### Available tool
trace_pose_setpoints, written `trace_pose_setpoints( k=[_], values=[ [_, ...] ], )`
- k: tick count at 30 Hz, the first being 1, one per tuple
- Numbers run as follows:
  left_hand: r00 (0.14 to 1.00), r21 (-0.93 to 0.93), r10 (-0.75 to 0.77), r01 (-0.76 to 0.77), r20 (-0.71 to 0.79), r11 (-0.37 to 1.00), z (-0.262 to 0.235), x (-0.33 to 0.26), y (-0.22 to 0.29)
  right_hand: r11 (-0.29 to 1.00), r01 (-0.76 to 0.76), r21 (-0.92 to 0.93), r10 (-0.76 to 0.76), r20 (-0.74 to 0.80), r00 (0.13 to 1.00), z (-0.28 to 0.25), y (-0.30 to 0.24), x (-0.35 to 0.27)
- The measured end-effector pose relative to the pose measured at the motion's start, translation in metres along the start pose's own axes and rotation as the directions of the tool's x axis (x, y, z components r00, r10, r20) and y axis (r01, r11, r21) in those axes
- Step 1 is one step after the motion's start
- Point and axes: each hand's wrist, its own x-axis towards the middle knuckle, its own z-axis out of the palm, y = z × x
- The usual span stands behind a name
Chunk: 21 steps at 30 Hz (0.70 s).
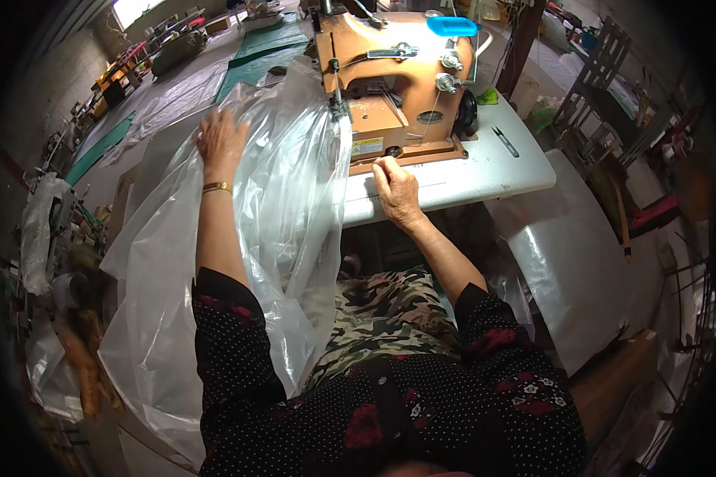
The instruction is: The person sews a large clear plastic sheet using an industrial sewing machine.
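Observation:
A large sheet of clear plastic film [282,207] hangs in folds over the left part of the table and down past my lap. My left hand [220,141] lies on the film's upper left part, fingers stretched out, a gold-coloured band at the wrist. The film's right edge runs up to the needle area of an orange-brown sewing machine [418,67]. In front of the machine's base, my right hand [397,191] is closed with its fingers curled in. What those fingers hold, if anything, is hidden.
The machine stands on a pale worktable [501,171], where small thread snips [505,141] lie to its right. A blue piece [453,27] sits on top of the machine. More plastic sheeting [569,246] hangs at the right. Green sheets [264,57] are spread behind.

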Motion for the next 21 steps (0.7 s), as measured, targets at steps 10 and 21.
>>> trace_pose_setpoints(
  k=[10, 21],
  values=[
    [0.955, -0.136, -0.127, 0.168, 0.267, 0.976, 0.081, -0.067, -0.024, 0.981, 0.087, -0.174, -0.078, 0.06, 0.995, 0.003, -0.001, 0.008],
    [0.757, -0.112, -0.52, 0.602, 0.395, 0.791, 0.012, -0.143, -0.173, 0.988, 0.088, -0.123, -0.077, 0.091, 0.993, -0.001, 0.004, 0.003]
  ],
)
